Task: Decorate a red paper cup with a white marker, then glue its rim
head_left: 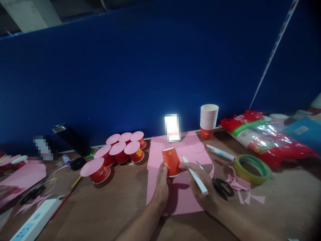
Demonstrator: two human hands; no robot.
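My left hand (162,187) is closed around the left side of a red paper cup (172,162), which is held slightly tilted above sheets of pink paper (179,197). In my right hand (204,189) a white marker pen (198,179) rests between the fingers, its tip pointing up and toward the cup. The right fingertips are at the cup's right side; whether they touch it I cannot tell. Black-handled scissors (223,188) lie by the right hand, their blades partly hidden by it. A circle outline shows on the pink paper near its upper right.
Several red cups topped with pink discs (117,149) stand left. A cup stack (209,120), a bagged cup pack (260,137), a tape roll (253,169), another marker (220,152) and pink scraps (237,184) lie right. A power strip (37,221) and another person's hand (8,194) are far left.
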